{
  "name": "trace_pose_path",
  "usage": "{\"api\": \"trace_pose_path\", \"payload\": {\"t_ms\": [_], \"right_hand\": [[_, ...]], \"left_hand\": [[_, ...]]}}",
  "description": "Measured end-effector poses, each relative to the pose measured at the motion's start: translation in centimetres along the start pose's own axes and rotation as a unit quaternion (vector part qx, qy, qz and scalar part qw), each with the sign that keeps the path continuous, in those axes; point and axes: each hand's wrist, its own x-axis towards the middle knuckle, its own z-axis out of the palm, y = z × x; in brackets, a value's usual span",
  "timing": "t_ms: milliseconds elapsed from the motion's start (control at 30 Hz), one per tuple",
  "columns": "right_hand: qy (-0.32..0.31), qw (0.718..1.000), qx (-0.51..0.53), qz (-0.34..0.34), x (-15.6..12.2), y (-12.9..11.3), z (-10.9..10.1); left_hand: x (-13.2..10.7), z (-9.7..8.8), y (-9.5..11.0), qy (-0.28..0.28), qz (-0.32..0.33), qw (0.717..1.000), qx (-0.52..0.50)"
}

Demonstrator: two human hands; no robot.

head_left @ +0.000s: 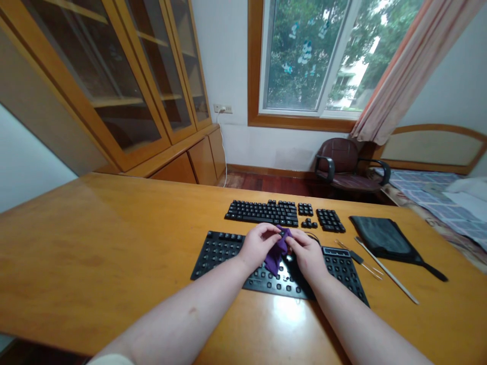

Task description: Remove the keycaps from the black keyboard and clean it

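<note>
A purple cloth (274, 261) is pinched between my two hands, above a black keyboard base (218, 253) whose keycaps are off. My left hand (258, 246) grips the cloth from the left with thumb and fingers. From the right, my right hand (309, 253) pinches its other side. A small dark piece shows in the cloth between the fingertips, too small to name for sure. Behind the base, loose black keycaps (262, 212) lie grouped in keyboard order, with a number-pad group (330, 220) at their right.
Right of the keyboard base lie a wire keycap puller (357, 257), a thin pale stick (388, 271) and a dark zip pouch (384, 238) with a strap. All rest on the wooden table (114, 253). A chair (340, 162) stands beyond the far edge, with a glass-doored cabinet (163, 137) at left.
</note>
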Motion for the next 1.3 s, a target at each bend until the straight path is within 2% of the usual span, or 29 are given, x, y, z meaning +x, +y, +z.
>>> {"api": "trace_pose_path", "payload": {"t_ms": [200, 367, 567, 733, 867, 1067, 1300], "right_hand": [[-0.005, 1.000, 0.018, -0.004, 0.0, -0.3, 0.0], [0.009, 0.999, 0.019, 0.026, -0.1, -0.4, 0.1], [0.017, 1.000, 0.020, 0.008, 0.0, -0.1, 0.2], [0.001, 1.000, -0.001, -0.015, 0.0, 0.0, 0.3], [0.020, 1.000, 0.013, -0.006, 0.0, 0.1, 0.3], [0.035, 0.999, 0.026, 0.009, 0.2, 0.3, 0.2], [0.030, 0.996, 0.057, 0.060, 0.0, -0.4, 0.4]], "left_hand": [[-0.1, 0.0, -0.3, -0.029, -0.025, 0.998, -0.041], [-0.2, -0.1, 0.4, -0.014, 0.013, 0.999, 0.042], [-0.3, -0.3, 0.8, -0.016, 0.059, 0.990, 0.130], [-0.2, -0.2, -0.1, 0.015, 0.009, 0.993, 0.113], [-0.2, -0.2, -0.5, 0.011, -0.025, 0.997, 0.078], [-0.2, -0.1, 0.0, 0.012, -0.043, 0.998, 0.048], [-0.2, 0.0, -0.1, 0.014, -0.035, 0.998, 0.053]]}}
